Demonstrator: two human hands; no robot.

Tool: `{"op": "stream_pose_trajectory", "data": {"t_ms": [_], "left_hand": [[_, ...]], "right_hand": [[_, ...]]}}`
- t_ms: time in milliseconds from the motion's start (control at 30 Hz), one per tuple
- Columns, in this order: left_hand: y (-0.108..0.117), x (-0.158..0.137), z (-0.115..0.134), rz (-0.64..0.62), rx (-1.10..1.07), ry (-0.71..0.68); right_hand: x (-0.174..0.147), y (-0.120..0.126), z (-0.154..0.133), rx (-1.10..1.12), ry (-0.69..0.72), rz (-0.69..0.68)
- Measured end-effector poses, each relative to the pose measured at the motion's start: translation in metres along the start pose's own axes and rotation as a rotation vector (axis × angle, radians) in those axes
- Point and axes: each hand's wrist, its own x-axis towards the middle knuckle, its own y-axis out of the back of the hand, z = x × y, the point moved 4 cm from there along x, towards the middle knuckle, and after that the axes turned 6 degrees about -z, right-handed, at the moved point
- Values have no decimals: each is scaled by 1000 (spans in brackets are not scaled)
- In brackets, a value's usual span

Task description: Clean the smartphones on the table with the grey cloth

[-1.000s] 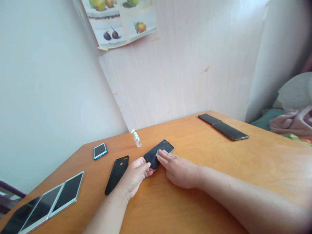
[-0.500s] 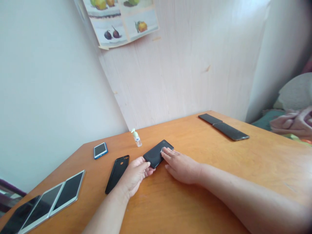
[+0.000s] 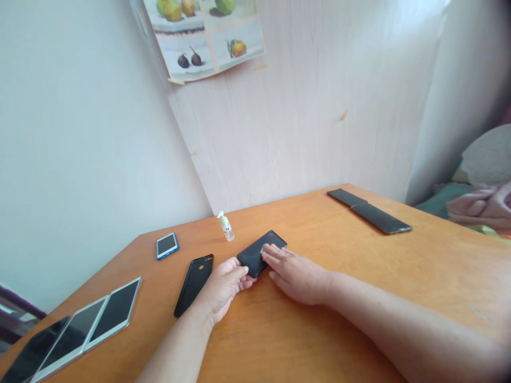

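My left hand [image 3: 227, 284] grips the near left end of a black smartphone [image 3: 255, 256], thumb on top and fingers beneath. The phone lies back side up and slightly tilted, its camera corner pointing away. Across the middle of the phone rest the fingertips of my right hand [image 3: 297, 271], held together. A small whitish bit, like a wipe or tissue, peeks out from under them; most of it is hidden. Left of my left hand, a black phone case [image 3: 195, 282] with a round hole lies on the table. Behind the phone stands a small clear pump bottle [image 3: 226, 230].
On the wooden table [image 3: 287, 340], a white-faced phone in a blue case [image 3: 166, 246] lies at the back left. Several devices, including a white-edged tablet [image 3: 114, 311], line the near left. Two dark phones [image 3: 379, 218] lie end to end at the far right. Behind is a wall.
My right fingertips have slid a little along the phone's back towards my left hand. My left hand keeps its grip, and the whole view has shifted slightly.
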Motion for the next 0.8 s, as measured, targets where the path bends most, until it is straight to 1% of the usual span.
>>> {"op": "stream_pose_trajectory", "data": {"t_ms": [67, 100, 133, 167, 200, 300, 333, 367, 400, 433, 567, 633, 700, 767, 800], "left_hand": [[-3, -1, 1, -12, -1, -5], [-4, -1, 2, -13, 2, -8], [-5, -1, 3, -8, 6, -10], [-6, -2, 4, 5, 11, -12], [-6, -2, 4, 20, 17, -13], [-7, -3, 4, 41, 34, -7], [-7, -3, 4, 41, 41, -6], [-7, -3, 4, 39, 49, -6], [-8, -3, 4, 36, 57, -8], [-8, -3, 4, 36, 64, -12], [-11, -4, 4, 18, 67, -35], [-13, -4, 4, 7, 74, -43], [-14, -5, 5, 15, 104, -46], [-15, -6, 6, 28, 143, -43], [-15, -6, 6, 31, 161, -42]], "right_hand": [[-4, -3, -21, 33, 163, -29], [-6, -5, -26, 43, 206, -39], [-6, -5, -26, 43, 215, -45], [-4, -5, -21, 35, 190, -43], [-2, -5, -12, 21, 135, -30], [6, 0, 27, -7, -118, 47], [7, 1, 36, -6, -187, 69], [8, 1, 41, -3, -226, 82], [8, 1, 40, 0, -228, 84], [7, 0, 34, 2, -194, 76], [-2, -5, -14, 21, 96, -4], [-5, -7, -24, 31, 171, -27], [-2, -6, -14, 18, 142, 0], [3, -4, 11, -5, 23, 56], [5, -3, 24, -10, -62, 84]]}}
